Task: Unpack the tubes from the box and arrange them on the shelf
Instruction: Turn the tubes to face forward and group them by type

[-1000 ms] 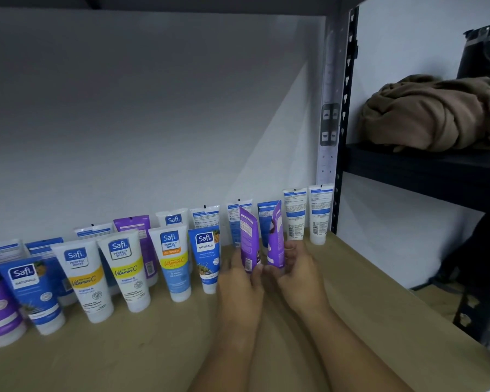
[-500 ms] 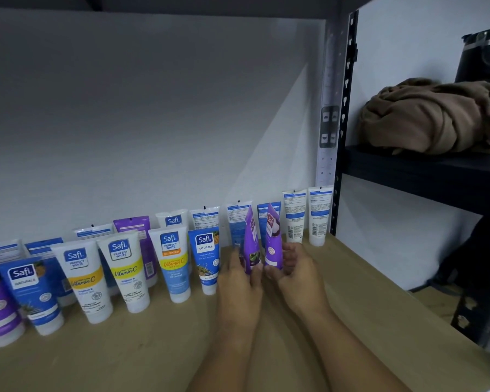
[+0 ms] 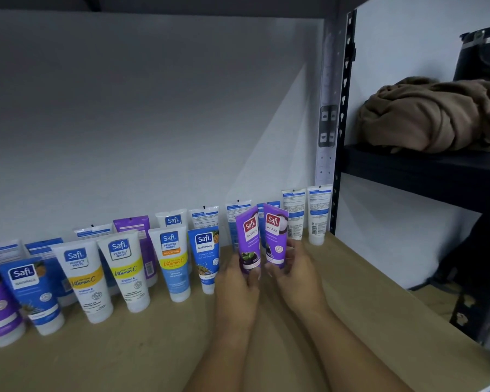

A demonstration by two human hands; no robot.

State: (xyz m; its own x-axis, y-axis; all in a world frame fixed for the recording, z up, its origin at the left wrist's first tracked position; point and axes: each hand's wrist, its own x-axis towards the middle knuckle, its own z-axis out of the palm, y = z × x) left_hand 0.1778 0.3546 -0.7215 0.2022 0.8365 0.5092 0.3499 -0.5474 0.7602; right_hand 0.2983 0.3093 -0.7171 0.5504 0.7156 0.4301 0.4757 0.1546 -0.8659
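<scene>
Both purple tubes now face label-forward, turned from edge-on. Left hand (image 3: 236, 281) pinches left purple tube (image 3: 249, 241); right hand (image 3: 294, 274) pinches right purple tube (image 3: 275, 236), near the shelf (image 3: 159, 349) back edge

A storeroom or shop stockroom: a slotted dark metal rack upright (image 3: 348, 108) carries a bare wooden shelf (image 3: 153, 349) where branded tubes (image 3: 125, 273) stand in rows against a plain wall (image 3: 153, 108)

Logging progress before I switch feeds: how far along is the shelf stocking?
Done: two rows of tubes already stand on the shelf, front row labels out. In hand: the left hand and right hand each hold a purple tube upright, extending the front row. Left: setting these two down; the box is out of view, so the remaining count is unknown.
</scene>
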